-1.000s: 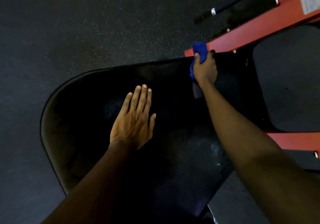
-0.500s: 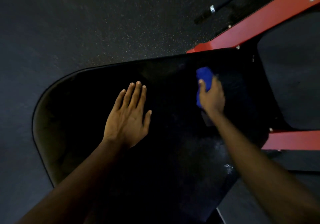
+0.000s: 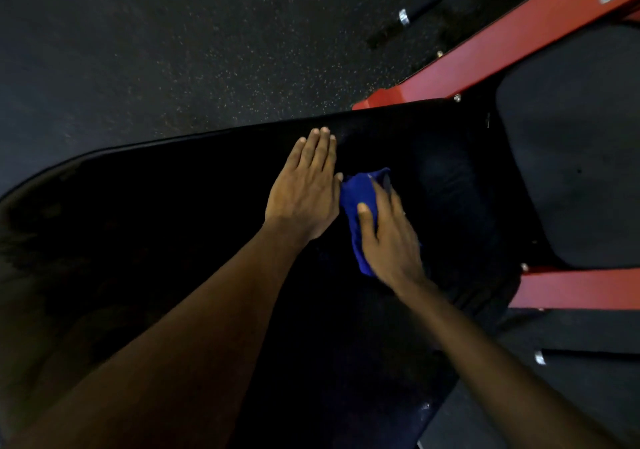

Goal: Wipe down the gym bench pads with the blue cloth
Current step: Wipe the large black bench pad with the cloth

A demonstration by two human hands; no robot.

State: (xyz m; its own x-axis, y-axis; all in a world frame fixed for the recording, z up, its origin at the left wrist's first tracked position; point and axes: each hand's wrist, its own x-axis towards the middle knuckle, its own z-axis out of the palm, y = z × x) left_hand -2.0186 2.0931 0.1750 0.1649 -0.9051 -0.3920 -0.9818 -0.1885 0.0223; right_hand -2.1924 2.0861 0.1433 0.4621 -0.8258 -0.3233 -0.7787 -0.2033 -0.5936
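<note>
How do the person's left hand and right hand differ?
The left hand lies flat and empty, fingers straight; the right hand holds a crumpled blue cloth, thumb over it. The left hand reaches farther forward than the right hand. Both rest on the black padded bench pad.

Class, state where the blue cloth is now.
Head view: the blue cloth lies on the black bench pad under the right hand, beside the flat left hand.

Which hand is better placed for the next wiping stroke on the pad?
Right. The right hand holds the blue cloth on the black pad; the left hand lies flat, empty.
</note>
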